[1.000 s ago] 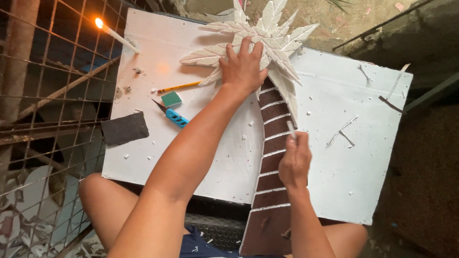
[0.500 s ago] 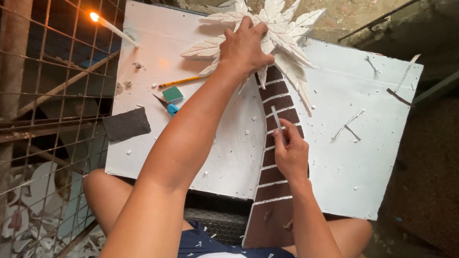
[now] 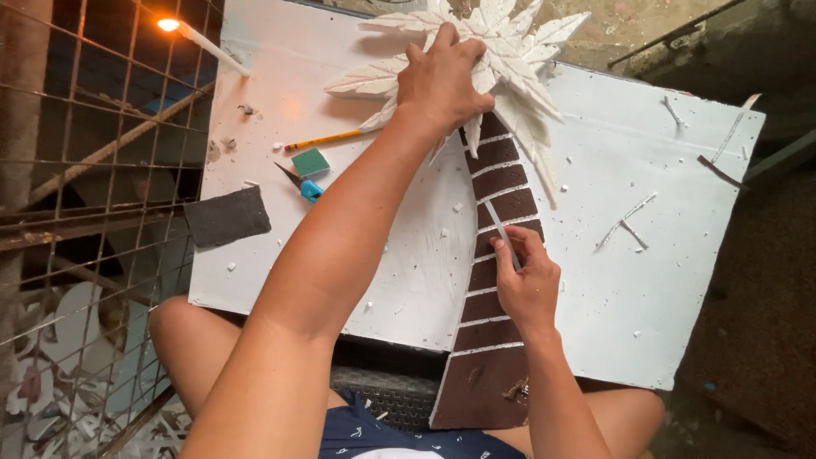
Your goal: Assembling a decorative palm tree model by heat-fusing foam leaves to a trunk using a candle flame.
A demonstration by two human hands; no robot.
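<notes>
A thin white strip [image 3: 501, 231] lies at centre frame across a brown palm trunk [image 3: 493, 272], its long axis running up-left from the right hand [image 3: 527, 285], which pinches its lower end. The left hand [image 3: 442, 81] presses flat on white leaves [image 3: 518, 51] at top. No labels show on the white board [image 3: 646, 255].

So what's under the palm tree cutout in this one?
The palm tree cutout lies on a white foam board resting across the person's lap. The left hand presses its white fronds, the right hand works a thin strip on the trunk. The board beneath the cutout is hidden.
</notes>
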